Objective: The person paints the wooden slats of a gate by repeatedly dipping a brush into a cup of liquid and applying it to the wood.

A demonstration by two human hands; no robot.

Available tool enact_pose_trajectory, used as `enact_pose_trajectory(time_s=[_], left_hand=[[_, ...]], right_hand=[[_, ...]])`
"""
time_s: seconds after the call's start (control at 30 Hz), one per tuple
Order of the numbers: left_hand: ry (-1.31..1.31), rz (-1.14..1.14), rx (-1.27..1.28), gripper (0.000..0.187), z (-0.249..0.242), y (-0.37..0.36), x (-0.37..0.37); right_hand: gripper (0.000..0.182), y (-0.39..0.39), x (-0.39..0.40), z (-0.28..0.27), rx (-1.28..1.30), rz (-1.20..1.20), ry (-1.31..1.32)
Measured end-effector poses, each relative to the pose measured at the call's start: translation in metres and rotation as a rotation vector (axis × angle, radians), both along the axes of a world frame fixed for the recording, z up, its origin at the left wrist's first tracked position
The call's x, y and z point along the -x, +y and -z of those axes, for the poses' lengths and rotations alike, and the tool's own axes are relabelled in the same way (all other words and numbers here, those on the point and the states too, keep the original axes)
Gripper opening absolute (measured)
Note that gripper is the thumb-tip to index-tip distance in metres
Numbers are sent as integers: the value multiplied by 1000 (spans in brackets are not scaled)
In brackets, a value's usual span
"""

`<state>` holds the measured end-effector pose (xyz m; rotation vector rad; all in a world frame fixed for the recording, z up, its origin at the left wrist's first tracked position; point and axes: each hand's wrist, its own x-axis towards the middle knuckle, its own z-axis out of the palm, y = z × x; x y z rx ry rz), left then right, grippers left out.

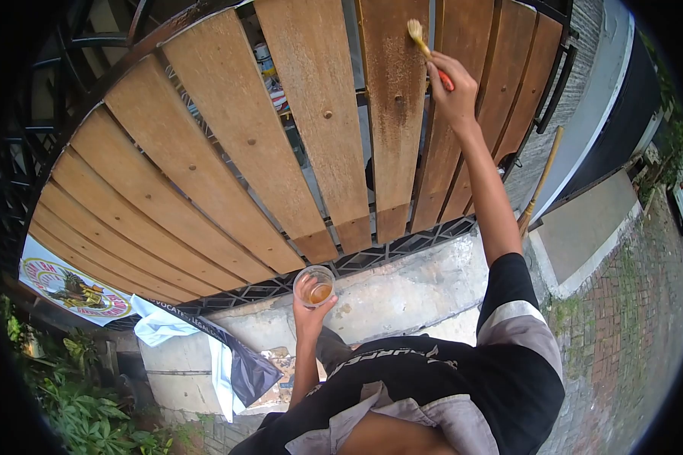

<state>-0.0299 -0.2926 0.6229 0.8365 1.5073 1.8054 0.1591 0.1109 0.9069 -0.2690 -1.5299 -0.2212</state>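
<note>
My right hand is closed round the red handle of a paintbrush. Its pale bristles rest against or just before a wooden slat of the gate, high up. That slat is darker and wet-looking in its upper part and paler below. Lower down, my left hand grips a clear plastic cup with some amber liquid at the bottom. The slats to the right look darker brown, while a slat to the left is pale and dry-looking.
A black metal frame borders the gate. A banner hangs at its lower left, with cloth trailing over the concrete ledge. A wooden pole leans at the right, near brick paving. Plants grow lower left.
</note>
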Motion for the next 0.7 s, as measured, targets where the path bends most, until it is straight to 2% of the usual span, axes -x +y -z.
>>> enact_pose_trajectory(time_s=[0.13, 0.23, 0.27, 0.37, 0.47, 0.57, 0.63, 0.7], left_hand=[[14, -36, -19, 87, -9, -6, 0], [34, -61, -17, 87, -9, -12, 2], [32, -56, -24, 88, -7, -15, 3], [33, -59, -36, 88, -16, -15, 8], [17, -55, -4, 87, -11, -20, 6], [48, -57, 19, 86, -11, -21, 3], [9, -31, -15, 86, -13, -21, -2], [-6, -25, -12, 87, -17, -22, -6]], right_hand=[[9, -28, 4, 157, 279, -67, -107], [18, -43, -6, 287, 926, -24, -654], [20, -49, -9, 304, 984, -29, -769], [20, -31, 2, 266, 813, -93, -687], [17, -29, 6, 131, 359, -60, -374], [18, -37, -4, 32, -160, 147, -141], [22, -35, -9, 11, -248, 221, -84], [18, -24, -8, 32, -236, 246, -105]])
